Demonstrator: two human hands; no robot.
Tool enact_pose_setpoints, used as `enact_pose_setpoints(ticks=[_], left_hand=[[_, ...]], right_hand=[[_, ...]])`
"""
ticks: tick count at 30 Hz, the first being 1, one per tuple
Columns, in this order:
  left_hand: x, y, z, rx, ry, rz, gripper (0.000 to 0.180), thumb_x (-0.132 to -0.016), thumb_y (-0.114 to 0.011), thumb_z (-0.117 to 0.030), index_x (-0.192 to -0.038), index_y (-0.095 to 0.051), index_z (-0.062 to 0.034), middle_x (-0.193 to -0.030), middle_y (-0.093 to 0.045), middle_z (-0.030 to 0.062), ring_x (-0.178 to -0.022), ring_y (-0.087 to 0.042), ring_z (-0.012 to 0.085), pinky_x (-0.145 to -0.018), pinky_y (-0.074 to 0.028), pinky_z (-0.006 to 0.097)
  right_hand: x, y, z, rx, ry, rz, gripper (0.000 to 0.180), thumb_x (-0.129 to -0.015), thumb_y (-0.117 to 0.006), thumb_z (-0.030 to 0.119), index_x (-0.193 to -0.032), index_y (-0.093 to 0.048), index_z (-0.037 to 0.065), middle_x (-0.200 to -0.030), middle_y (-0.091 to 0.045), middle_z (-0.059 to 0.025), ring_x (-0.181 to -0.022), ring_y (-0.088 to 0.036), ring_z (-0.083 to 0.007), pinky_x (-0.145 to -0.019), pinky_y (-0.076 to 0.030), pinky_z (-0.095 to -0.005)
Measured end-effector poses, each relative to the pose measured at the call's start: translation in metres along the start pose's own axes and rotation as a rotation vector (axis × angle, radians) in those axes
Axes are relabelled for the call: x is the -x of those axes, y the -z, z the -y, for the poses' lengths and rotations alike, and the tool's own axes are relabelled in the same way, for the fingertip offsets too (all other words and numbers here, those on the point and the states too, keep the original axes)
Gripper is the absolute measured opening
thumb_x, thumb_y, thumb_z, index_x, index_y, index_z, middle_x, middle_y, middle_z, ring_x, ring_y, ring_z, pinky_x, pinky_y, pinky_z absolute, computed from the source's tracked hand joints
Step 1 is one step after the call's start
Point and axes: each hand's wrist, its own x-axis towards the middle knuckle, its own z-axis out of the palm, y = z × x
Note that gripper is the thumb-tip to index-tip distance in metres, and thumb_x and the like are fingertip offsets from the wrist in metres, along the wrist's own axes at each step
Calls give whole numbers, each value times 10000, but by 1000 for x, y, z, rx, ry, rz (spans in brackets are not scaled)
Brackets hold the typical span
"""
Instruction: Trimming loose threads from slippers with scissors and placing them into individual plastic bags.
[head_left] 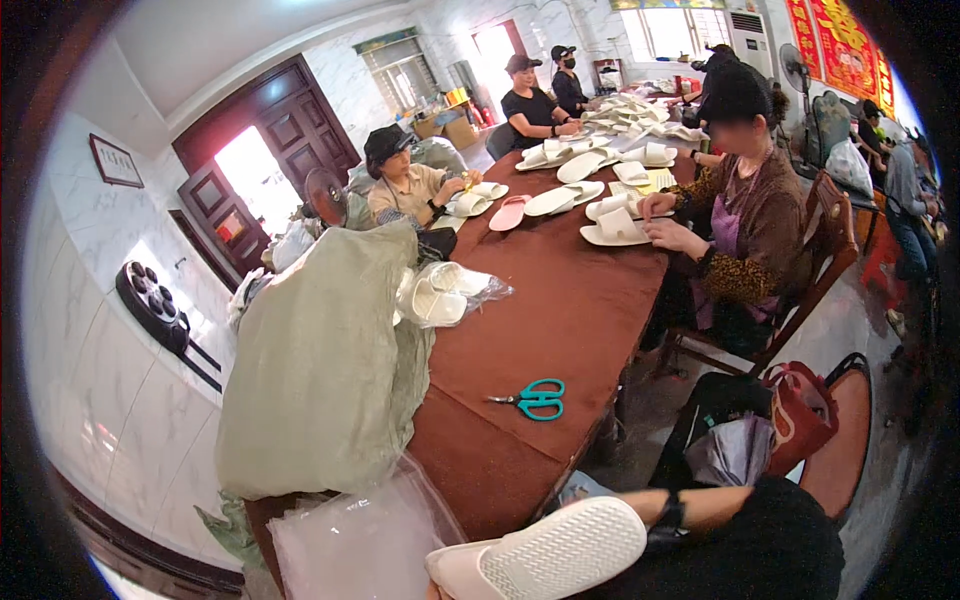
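Close in front of me at the lower edge, a pale slide slipper [565, 548] is held up with its textured sole showing. A pinkish band-like part [465, 570] shows at its left end. My right hand [648, 503], with a black band at the wrist, reaches behind the sole and holds the slipper, its fingers hidden. Of my left hand [434, 591] only a sliver of skin shows, closed against the slipper's left end. On the brown-covered table [480, 440] lie teal-handled scissors [535, 399]. Clear plastic bags [365, 530] lie at the near left corner.
A large greenish sack [320, 350] stands along the left edge, beside bagged white slippers [445, 292]. Many pale slippers [580, 165] and a pink one [510, 212] cover the far table. Co-workers sit around it, one [750, 210] handling slippers. A red bag [800, 405] rests on a chair at right.
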Motion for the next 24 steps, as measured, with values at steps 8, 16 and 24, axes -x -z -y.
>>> enact_pose_setpoints(ticks=[8,16,24], left_hand=[[1,-24,-29,-65,253,-162,378,-971,-376,-261,-1168,-534,20,-1239,-483,222,-1159,-472,327,-962,-406,390],[-33,45,24,-971,-20,-302,443,-933,-444,-272,-1241,-458,46,-1217,-508,246,-1143,-455,402,-968,-339,507],[-33,19,76,-1593,327,-56,705,-807,-477,-568,-1382,-362,-175,-1379,-378,188,-1267,-326,415,-1001,-233,608]], right_hand=[[29,12,13,292,54,90,573,-820,-669,158,-1306,-409,2,-1211,-555,-96,-1094,-536,-178,-917,-450,-318],[-16,61,202,-198,819,-80,502,-905,-536,284,-1291,-387,0,-1288,-482,-122,-1145,-503,-249,-1006,-389,-379],[-171,112,323,441,622,-267,665,-896,-549,240,-1426,-162,133,-1428,-252,-146,-1279,-325,-254,-1028,-307,-445]])
